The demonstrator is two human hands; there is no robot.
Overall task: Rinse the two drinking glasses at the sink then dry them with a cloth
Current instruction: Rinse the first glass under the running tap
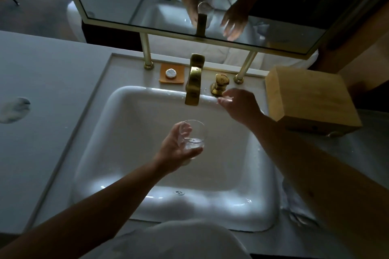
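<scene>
Currently, left hand (175,149) grips the drinking glass (192,135) at frame centre, fingers curled round it, over the sink (130,124) below the brass spout (194,82). Right hand (240,105), centre-right, fingers loosely extended, holds nothing, just beside the tap handle (220,85).

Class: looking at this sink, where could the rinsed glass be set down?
Bare counter left of the sink, short of the round pad. Crowded: ledge around the tap, and the right side with the wooden box.
</scene>
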